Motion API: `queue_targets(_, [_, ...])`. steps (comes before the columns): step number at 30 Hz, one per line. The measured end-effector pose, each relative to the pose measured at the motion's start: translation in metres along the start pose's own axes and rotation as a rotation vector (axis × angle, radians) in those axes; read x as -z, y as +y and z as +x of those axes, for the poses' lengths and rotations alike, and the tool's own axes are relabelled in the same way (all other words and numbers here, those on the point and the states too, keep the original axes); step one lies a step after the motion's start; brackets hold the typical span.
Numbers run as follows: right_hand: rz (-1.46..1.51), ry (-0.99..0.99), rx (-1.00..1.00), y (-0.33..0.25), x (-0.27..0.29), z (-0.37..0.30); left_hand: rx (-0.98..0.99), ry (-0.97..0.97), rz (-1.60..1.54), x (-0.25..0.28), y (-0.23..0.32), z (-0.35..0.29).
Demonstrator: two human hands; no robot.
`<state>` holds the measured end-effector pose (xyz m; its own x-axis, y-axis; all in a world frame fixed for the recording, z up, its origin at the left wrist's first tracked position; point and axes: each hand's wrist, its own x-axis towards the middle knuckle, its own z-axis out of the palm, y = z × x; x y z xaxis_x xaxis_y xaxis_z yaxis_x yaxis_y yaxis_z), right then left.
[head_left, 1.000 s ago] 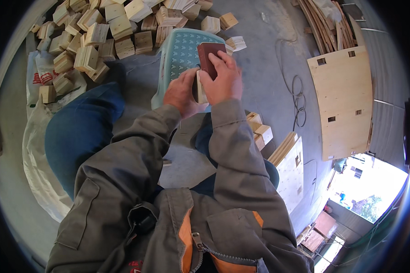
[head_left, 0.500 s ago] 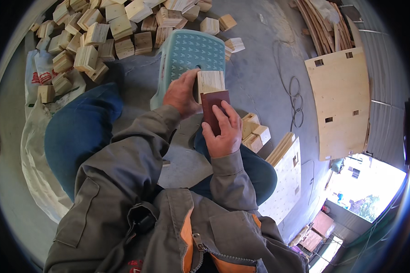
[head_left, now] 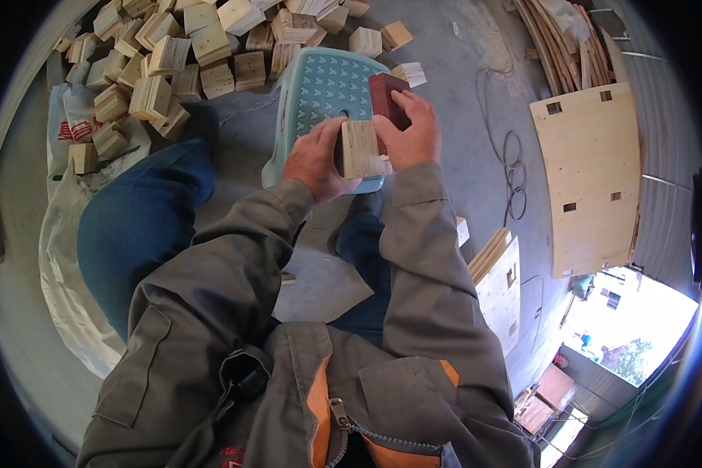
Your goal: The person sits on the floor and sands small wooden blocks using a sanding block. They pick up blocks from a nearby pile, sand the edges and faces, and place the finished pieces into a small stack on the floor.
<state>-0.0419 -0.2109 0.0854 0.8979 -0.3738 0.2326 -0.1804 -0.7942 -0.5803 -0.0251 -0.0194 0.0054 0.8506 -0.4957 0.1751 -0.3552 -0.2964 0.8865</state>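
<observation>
My left hand (head_left: 315, 161) is wrapped round a layered plywood block (head_left: 363, 148), holding it over the near part of a pale blue-green plastic stool (head_left: 308, 97). The block's striped ply edges face up. In my right hand (head_left: 416, 134) is a reddish-brown sanding block (head_left: 388, 95), gripped with the thumb on the near side and the fingers over the far side. It stands tilted along the plywood block's right side, reaching past its far end. Whether the two surfaces touch is hard to make out.
A heap of plywood blocks (head_left: 210, 43) lies beyond the stool to the left, partly on a white woven sack (head_left: 58, 257). On the right are a cable (head_left: 513, 168), a large plywood panel (head_left: 589, 171), leaning wood strips (head_left: 550, 47) and a smaller panel (head_left: 501, 288) beside my knee.
My right hand has moved the sanding block away from me, from the plywood block's near end to its right side. My left hand keeps its hold in nearly the same place.
</observation>
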Motion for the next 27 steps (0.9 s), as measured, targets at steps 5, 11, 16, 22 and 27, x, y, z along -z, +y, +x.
queue_targets(5, [-0.036, 0.063, 0.05, 0.0, 0.007, -0.055, -0.03, 0.03, 0.009, 0.003, -0.004, -0.002])
queue_targets(11, [-0.041, -0.007, -0.013, -0.029, 0.049, -0.146, -0.029, 0.021, 0.008, 0.003, -0.002, -0.001])
queue_targets(16, [0.07, 0.025, -0.14, -0.027, 0.083, -0.175, -0.003, -0.008, -0.013, 0.0, 0.002, -0.001])
queue_targets(22, [0.184, 0.223, -0.101, -0.029, 0.141, -0.126, 0.008, -0.081, -0.148, 0.006, -0.017, 0.002])
queue_targets(27, [0.203, 0.364, -0.169, 0.005, 0.161, -0.105, 0.029, -0.17, -0.117, 0.007, 0.005, 0.005])
